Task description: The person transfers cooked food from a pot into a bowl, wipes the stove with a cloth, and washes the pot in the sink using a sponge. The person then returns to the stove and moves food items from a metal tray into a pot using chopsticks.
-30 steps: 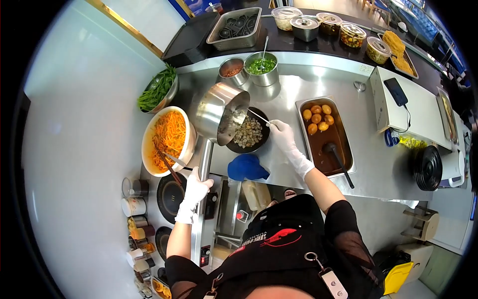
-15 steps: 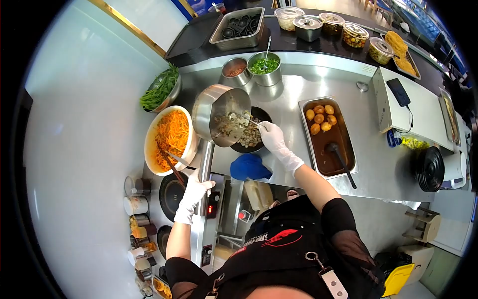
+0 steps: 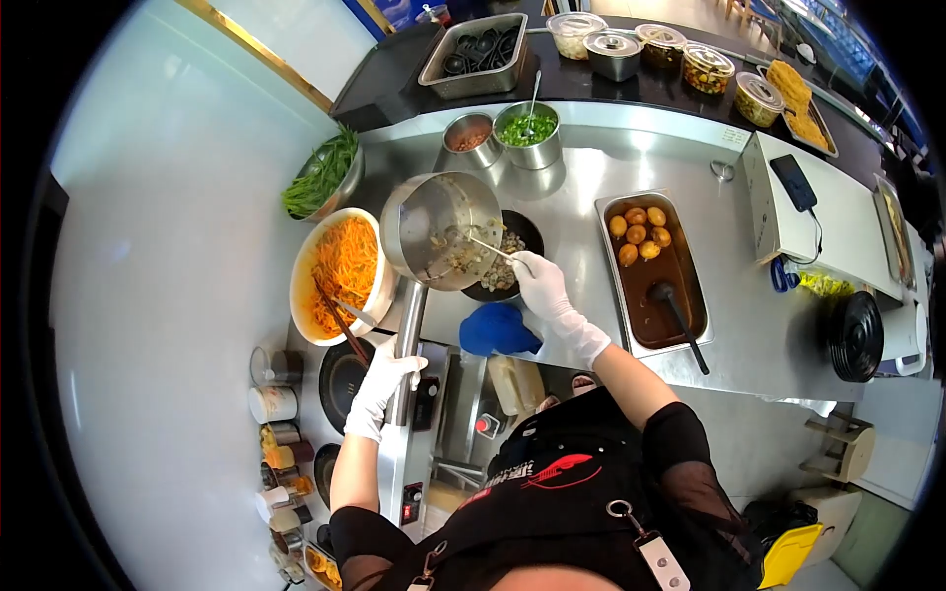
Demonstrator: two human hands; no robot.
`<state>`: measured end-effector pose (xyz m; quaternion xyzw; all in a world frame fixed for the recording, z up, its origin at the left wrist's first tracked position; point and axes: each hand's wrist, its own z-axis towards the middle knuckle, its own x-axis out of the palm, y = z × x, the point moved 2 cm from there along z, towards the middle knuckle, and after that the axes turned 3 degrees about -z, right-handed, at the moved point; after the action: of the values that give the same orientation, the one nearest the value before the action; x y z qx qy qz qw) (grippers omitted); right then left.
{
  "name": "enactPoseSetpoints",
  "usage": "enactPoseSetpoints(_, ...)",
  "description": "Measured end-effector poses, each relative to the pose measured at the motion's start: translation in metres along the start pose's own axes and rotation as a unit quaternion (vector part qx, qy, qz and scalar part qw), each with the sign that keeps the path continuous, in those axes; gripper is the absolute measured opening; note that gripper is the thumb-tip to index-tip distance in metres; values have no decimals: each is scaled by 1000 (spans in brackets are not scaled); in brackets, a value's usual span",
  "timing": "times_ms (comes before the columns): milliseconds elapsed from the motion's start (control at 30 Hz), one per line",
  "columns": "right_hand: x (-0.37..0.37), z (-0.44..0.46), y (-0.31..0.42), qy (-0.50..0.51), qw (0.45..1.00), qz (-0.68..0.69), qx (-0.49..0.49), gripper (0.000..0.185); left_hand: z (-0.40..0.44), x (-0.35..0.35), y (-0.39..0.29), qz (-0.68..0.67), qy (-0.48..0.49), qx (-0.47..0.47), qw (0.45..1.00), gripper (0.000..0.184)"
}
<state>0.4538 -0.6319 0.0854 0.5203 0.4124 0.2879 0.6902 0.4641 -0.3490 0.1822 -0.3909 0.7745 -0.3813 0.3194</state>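
Gloved in white, my left hand (image 3: 387, 382) is wrapped round the long handle of a steel pot (image 3: 414, 222). The pot is tilted, its mouth towards the right, with bits of food stuck inside. My right hand (image 3: 542, 286), also gloved, grips a thin metal utensil (image 3: 490, 246) whose far end is inside the pot. Below the pot's rim, partly hidden by it, a black bowl (image 3: 535, 233) holds chopped greyish pieces (image 3: 503, 274). A blue cloth (image 3: 495, 330) lies just in front of the bowl.
A white bowl of orange shreds (image 3: 345, 261) and a bowl of greens (image 3: 330, 169) stand left. Behind are two steel containers (image 3: 529, 156). To the right sits a tray of eggs in brown sauce (image 3: 655, 305) with a black ladle. Burners (image 3: 340, 386) lie at lower left.
The pot has tipped further, showing more of its inside, which holds less food. My right hand has shifted slightly left and down, with the utensil further into the pot.
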Motion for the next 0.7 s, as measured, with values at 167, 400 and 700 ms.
enactPoseSetpoints(167, 6, -1, 10, 18, 1000, 8, 14, 20, -3, 3, 3, -30, 12, -4, 999, 28)
enactPoseSetpoints(400, -7, -3, -27, 13, 998, -52, 20, 21, -1, -2, 11, 12, -7, 13, 1000, 32)
enactPoseSetpoints(700, -32, -24, -37, 8, 994, -106, -21, 20, 10, 2, 13, 83, -50, 46, 994, 30)
